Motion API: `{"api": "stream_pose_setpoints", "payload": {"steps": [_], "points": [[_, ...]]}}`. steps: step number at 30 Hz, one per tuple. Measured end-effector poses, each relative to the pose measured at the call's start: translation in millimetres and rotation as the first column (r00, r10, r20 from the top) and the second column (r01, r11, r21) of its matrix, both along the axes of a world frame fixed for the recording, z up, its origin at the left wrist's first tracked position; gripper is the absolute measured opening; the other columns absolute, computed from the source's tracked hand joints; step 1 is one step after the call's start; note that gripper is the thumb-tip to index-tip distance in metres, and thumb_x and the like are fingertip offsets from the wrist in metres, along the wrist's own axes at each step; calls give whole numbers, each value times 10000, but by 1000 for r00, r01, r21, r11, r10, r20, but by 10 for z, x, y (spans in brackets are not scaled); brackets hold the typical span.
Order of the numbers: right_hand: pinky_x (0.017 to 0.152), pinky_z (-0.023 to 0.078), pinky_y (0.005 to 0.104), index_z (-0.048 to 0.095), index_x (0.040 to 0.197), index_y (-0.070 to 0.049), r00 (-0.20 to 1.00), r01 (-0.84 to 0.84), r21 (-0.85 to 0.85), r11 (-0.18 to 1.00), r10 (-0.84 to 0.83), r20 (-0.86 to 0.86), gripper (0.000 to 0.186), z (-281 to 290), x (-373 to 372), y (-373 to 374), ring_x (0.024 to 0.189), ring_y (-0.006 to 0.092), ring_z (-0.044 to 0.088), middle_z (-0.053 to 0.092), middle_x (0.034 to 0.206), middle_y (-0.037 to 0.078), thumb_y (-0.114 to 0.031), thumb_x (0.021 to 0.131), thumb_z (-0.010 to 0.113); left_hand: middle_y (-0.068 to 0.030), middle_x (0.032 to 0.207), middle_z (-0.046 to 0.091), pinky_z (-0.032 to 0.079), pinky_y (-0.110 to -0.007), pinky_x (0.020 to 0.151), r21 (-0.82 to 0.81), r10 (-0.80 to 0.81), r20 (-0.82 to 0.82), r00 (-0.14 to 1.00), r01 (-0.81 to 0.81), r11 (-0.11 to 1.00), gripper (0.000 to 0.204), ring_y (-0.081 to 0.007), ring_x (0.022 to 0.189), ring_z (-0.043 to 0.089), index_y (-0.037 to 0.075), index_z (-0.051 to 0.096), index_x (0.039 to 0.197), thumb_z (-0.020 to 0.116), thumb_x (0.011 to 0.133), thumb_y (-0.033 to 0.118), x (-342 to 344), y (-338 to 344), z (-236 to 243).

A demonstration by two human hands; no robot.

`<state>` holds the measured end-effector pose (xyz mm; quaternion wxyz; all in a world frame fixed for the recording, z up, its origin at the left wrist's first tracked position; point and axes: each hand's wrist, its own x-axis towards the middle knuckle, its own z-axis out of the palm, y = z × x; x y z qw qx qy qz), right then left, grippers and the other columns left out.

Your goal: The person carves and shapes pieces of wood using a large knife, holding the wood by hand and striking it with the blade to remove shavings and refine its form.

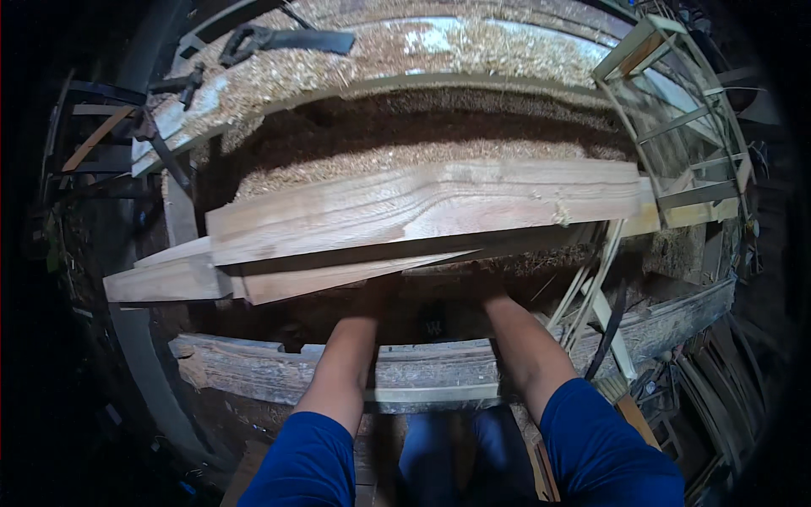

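Both forearms reach forward into a dark gap beneath a long pale plank (439, 198) with wavy grain. Deep shadow covers my left hand (380, 291) and my right hand (484, 283), so their fingers cannot be made out. They are close to the near edge of a second, lower board (308, 283), and whether they touch it I cannot tell. At the left, a thick squared timber (165, 279) juts out from under the plank. A few curled shavings lie on the plank's right part.
Beyond the gap, a bench (473, 55) strewn with wood shavings carries a handsaw (287, 40). A wooden frame (667, 101) leans at the right. Thin strips (596, 275) and a dark curved piece (610, 329) cross a weathered beam (245, 367) nearer me.
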<state>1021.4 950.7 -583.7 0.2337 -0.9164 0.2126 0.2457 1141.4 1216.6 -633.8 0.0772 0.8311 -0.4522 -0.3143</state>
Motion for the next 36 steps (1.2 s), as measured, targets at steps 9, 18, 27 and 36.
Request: {"api": "stream_pose_setpoints", "payload": {"steps": [9,18,27,36], "points": [[1018,498,440,682,1127,17,823,-253,195,948,317,-472,357,2223,409,-26,1232,394,556,575,1341,213,-145,810,715,-159,1304,601,476,-530,964,143,124,85,989,-135,980,416,-348,1164,594,109,639,1242,661,832,173,-63,301,2136],[1094,417,425,635,1128,33,748,-387,-63,920,353,562,285,3590,-360,-36,1290,371,453,561,1324,144,-100,877,651,-114,1138,648,421,-572,962,-263,504,163,848,-455,851,334,-328,1146,568,140,594,1244,627,952,297,-687,446,4039],[1085,428,478,658,1070,12,499,-253,-244,936,343,796,261,4988,-1209,-635,1267,419,529,605,1321,172,-50,819,691,-135,1042,650,429,-569,896,-388,424,-21,906,-398,831,330,-348,1070,593,146,702,1156,652,940,390,-1264,70,5206],[744,514,314,672,1200,52,458,347,641,685,-720,521,492,5193,-1374,-1258,806,140,633,720,910,126,-309,881,773,-134,1012,638,510,-469,789,-588,504,31,863,-392,707,303,-369,933,643,66,674,1116,740,874,237,-2025,-516,5746]]}}
